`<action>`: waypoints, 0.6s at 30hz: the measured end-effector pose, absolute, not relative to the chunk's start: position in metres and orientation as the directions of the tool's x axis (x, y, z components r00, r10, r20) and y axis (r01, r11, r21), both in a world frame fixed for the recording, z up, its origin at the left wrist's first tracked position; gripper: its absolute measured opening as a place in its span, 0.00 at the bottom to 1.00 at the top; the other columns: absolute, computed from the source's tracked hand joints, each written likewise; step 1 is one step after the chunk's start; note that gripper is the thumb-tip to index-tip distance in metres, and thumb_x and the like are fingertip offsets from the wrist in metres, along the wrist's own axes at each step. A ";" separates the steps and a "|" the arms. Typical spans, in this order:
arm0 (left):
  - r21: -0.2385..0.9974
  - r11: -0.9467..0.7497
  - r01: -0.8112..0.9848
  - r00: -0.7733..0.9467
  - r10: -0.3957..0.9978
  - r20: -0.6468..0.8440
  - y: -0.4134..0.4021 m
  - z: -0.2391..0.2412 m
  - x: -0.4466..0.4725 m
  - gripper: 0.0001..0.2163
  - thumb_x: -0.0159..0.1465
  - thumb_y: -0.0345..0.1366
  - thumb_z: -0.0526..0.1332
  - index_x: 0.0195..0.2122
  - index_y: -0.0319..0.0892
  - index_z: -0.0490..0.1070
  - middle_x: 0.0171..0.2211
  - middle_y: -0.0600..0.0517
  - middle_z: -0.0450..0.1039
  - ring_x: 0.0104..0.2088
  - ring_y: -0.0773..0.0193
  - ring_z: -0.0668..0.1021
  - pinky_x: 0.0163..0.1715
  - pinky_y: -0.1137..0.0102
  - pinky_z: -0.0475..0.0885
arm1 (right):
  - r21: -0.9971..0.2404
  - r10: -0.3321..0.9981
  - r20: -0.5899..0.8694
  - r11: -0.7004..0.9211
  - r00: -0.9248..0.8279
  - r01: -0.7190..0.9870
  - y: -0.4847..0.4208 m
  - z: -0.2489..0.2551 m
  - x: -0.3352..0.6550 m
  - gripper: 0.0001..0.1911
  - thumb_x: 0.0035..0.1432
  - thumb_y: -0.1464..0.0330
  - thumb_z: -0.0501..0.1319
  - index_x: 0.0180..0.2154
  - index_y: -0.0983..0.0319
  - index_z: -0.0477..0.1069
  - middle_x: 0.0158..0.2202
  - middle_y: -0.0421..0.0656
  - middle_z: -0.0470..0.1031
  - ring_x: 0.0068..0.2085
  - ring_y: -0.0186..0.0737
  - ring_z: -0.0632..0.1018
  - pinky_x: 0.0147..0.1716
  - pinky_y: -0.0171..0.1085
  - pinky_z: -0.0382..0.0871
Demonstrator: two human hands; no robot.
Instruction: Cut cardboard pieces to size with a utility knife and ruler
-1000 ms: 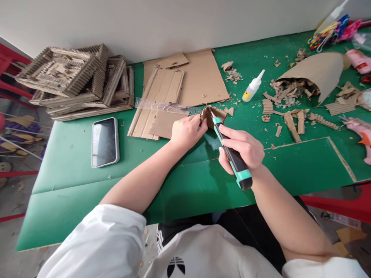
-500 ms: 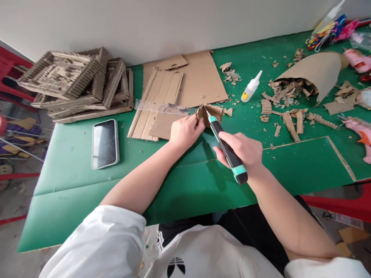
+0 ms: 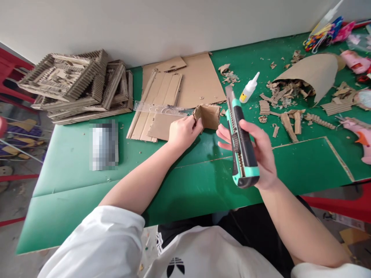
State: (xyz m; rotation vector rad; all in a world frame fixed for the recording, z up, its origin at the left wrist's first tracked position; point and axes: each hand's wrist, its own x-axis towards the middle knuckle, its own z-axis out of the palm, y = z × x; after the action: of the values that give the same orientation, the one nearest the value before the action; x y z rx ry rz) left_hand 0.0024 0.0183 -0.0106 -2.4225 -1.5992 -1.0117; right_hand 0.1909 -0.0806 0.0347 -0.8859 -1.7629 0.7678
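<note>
A small folded piece of cardboard (image 3: 211, 116) stands upright on the green table, bent into a corner. Fingers of my left hand (image 3: 183, 133) pinch its left side. My right hand (image 3: 262, 148) holds a black and teal utility knife (image 3: 242, 144) raised over the table, its blade pointing away from me and apart from the cardboard. The thumb lies along the knife's right side and the other fingers reach out past its left. Just beyond my left hand, a clear plastic ruler (image 3: 162, 108) lies across flat cardboard strips (image 3: 162, 90).
A small white glue bottle (image 3: 249, 88) stands beyond the knife. Cardboard scraps (image 3: 285, 94) and a curved cardboard piece (image 3: 314, 73) lie to the right. Stacked corrugated frames (image 3: 78, 83) sit at the left, behind a blurred-out phone (image 3: 104, 146). A large cardboard sheet (image 3: 203, 77) lies at the back.
My right hand has drawn the knife off the cardboard, moving it to the right and turning its slider side into view. My left hand keeps its grip on the folded piece.
</note>
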 end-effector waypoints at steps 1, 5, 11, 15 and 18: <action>0.283 -0.465 0.839 0.252 0.793 0.555 0.018 -0.010 0.003 0.17 0.63 0.40 0.50 0.17 0.42 0.60 0.14 0.54 0.60 0.16 0.70 0.62 0.19 0.71 0.50 | -0.842 0.851 0.464 0.510 -0.246 0.175 -0.080 0.040 0.193 0.21 0.66 0.66 0.43 0.59 0.55 0.48 0.55 0.50 0.70 0.51 0.46 0.75 0.39 0.48 0.77; 0.242 -0.504 0.829 0.295 0.762 0.576 0.015 -0.008 0.004 0.17 0.63 0.39 0.50 0.17 0.42 0.60 0.14 0.54 0.61 0.16 0.69 0.64 0.19 0.70 0.49 | -0.881 0.877 0.451 0.468 -0.165 0.077 -0.076 0.048 0.197 0.18 0.66 0.58 0.42 0.55 0.56 0.51 0.49 0.51 0.73 0.37 0.42 0.80 0.28 0.42 0.77; 0.232 -0.499 0.835 0.287 0.754 0.590 0.015 -0.012 0.005 0.19 0.63 0.40 0.50 0.16 0.42 0.59 0.13 0.55 0.59 0.15 0.70 0.61 0.19 0.71 0.49 | -0.920 0.896 0.289 0.358 -0.338 0.160 -0.077 0.036 0.191 0.27 0.61 0.70 0.52 0.58 0.54 0.44 0.48 0.45 0.73 0.22 0.28 0.73 0.21 0.32 0.72; 0.239 -0.491 0.838 0.280 0.762 0.583 0.015 -0.013 0.005 0.19 0.63 0.41 0.50 0.16 0.41 0.60 0.13 0.54 0.60 0.15 0.71 0.60 0.19 0.72 0.49 | -0.901 0.909 0.238 0.338 -0.342 0.272 -0.078 0.032 0.184 0.27 0.64 0.72 0.46 0.63 0.56 0.41 0.43 0.43 0.76 0.19 0.26 0.69 0.18 0.31 0.70; 0.242 -0.492 0.836 0.282 0.764 0.581 0.015 -0.012 0.006 0.18 0.63 0.40 0.50 0.16 0.41 0.61 0.13 0.54 0.60 0.15 0.71 0.60 0.19 0.72 0.50 | -0.912 0.929 0.223 0.306 -0.294 0.274 -0.076 0.030 0.180 0.26 0.65 0.70 0.46 0.63 0.56 0.44 0.42 0.43 0.76 0.19 0.26 0.69 0.17 0.29 0.69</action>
State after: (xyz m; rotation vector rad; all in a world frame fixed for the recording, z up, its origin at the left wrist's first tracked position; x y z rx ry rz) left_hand 0.0058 0.0150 -0.0121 -2.4244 -1.5207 -0.9991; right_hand 0.1801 -0.0756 0.0296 -1.0877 -1.7570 1.0109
